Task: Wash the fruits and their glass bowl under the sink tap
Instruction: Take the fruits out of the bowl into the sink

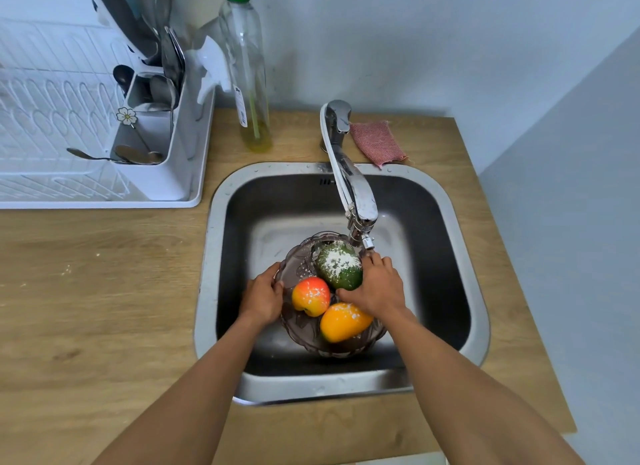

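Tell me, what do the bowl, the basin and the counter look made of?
Bowl: clear, smoky-tinted glass; the basin shows through it. Sink: probably stainless steel, brushed grey with soft reflections. Countertop: wood or wood-look laminate, matte, with visible grain; I can't tell which.

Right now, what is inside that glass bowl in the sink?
Three fruits dusted with white powder lie in the glass bowl: a green fruit, a red-yellow fruit and an orange fruit. The right hand covers part of the bowl's right side.

Green fruit (339,265), orange fruit (343,321) and red-yellow fruit (310,295) are white-speckled; the cloth (376,142) is pink.
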The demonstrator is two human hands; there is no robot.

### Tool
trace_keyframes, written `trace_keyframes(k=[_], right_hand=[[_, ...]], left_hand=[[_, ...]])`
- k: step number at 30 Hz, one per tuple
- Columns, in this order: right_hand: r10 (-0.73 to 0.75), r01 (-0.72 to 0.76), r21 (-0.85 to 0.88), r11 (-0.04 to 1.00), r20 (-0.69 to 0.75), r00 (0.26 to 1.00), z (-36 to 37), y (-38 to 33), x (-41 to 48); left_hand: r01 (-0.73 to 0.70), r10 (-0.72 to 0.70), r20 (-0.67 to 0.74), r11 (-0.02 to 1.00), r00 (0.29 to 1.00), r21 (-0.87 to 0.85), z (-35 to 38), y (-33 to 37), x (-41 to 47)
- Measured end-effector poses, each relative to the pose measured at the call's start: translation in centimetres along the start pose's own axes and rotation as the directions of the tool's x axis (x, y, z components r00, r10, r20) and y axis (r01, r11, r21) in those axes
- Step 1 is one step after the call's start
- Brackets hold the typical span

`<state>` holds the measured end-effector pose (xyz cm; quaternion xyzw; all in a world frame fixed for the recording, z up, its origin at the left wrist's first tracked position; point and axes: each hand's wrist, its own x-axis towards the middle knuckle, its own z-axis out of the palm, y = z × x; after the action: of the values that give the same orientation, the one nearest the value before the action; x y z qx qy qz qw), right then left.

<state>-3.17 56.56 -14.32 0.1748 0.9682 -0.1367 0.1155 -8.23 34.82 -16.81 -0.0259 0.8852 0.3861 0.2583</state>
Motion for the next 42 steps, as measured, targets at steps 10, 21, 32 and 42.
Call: trace_keyframes(k=[10, 21, 32, 42], right_hand=[[-0.029, 0.028, 0.039, 0.999, 0.022, 0.999, -3.1, 2.0, -0.3], [0.158, -0.123, 0.219, 0.968, -0.150, 0.976, -6.5, 5.6, 1.5], [0.283, -0.240, 0.237, 0.941, -0.164, 0.945, -2.8, 5.6, 2.2], [0.351, -0.341, 0.351, 0.872, 0.039, 0.936, -1.5, 5.6, 2.7]], left_hand=[[0.015, -0.015, -0.008, 1.000, 1.000, -0.001, -0.4, 0.6, -0.4], [0.041, -0.038, -0.100, 0.999, 0.994, 0.029, 0.0, 0.8, -0.7], [0.045, -0.027, -0.121, 0.987, 0.992, 0.153, 0.0, 0.7, -0.8], [0.052, -0.035, -0.112, 0.987, 0.993, 0.153, 0.0, 0.9, -1.3]])
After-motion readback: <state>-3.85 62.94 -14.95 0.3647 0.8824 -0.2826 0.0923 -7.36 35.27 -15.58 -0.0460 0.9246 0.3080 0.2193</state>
